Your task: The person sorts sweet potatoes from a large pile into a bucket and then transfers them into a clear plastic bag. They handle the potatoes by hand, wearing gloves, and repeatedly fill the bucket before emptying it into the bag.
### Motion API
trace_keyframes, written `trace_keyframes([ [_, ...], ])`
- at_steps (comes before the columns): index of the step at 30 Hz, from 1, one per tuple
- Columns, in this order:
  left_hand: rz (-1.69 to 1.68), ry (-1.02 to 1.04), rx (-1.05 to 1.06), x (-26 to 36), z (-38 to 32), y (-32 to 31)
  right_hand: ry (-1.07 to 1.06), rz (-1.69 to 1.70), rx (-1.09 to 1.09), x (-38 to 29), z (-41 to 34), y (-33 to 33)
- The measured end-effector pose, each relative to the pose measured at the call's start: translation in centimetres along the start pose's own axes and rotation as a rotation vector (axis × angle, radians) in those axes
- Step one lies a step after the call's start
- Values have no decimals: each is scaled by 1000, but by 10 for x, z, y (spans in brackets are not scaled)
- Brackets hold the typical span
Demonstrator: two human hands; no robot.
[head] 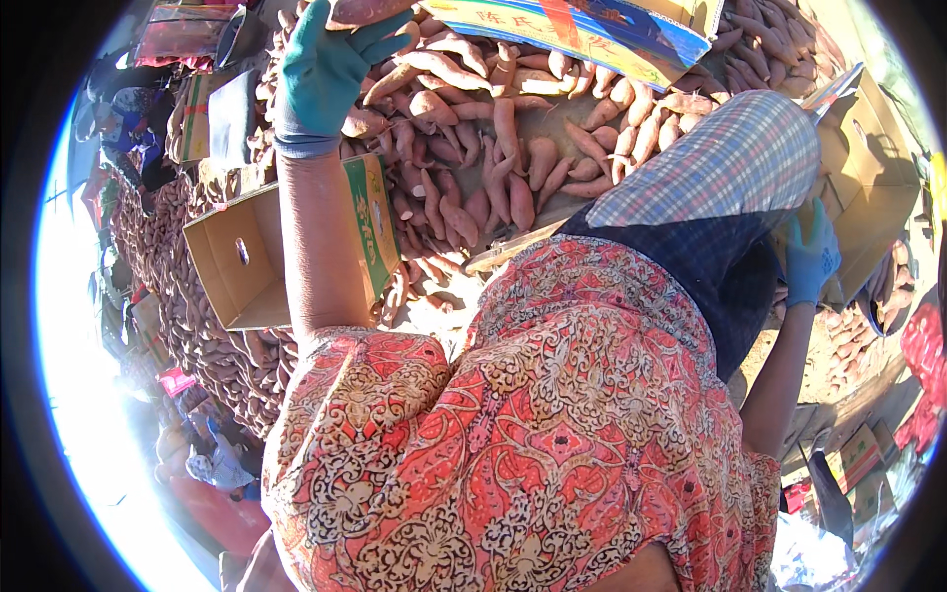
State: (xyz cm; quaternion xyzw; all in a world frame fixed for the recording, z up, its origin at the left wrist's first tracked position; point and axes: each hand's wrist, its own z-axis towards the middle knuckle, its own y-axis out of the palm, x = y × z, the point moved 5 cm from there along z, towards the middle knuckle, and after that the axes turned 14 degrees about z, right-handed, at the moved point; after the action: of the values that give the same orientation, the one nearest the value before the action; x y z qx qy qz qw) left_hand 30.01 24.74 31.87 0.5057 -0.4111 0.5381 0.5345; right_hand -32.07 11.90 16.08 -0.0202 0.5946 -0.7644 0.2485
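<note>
My left hand [318,81], in a teal rubber-coated glove, is raised at the top left. A sweet potato [366,12] lies between its thumb and fingers, cut off by the picture's upper rim. Below it spreads a heap of sweet potatoes [459,140], some reddish, some pale with soil. My right hand [811,255], in a light blue glove, is low on the right against an open cardboard box [877,177]. Whether its fingers grip the box's edge cannot be made out. My bent knee in checked cloth [710,163] stands between the heap and that box.
A printed blue and yellow carton [562,33] stands across the heap at the top. Another open carton [237,259] with a green side is beyond my left forearm. Larger piles of sweet potatoes [200,325] and several people [218,462] appear at left. A red mesh bag [925,348] lies far right.
</note>
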Motion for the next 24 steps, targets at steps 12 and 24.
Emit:
trace_keyframes([
  [12,600,-970,639,-355,-164,-31,98,-12,-66,-7,0,-2],
  [24,105,-825,1209,-410,-157,-72,118,-23,-55,-1,-3,-4],
])
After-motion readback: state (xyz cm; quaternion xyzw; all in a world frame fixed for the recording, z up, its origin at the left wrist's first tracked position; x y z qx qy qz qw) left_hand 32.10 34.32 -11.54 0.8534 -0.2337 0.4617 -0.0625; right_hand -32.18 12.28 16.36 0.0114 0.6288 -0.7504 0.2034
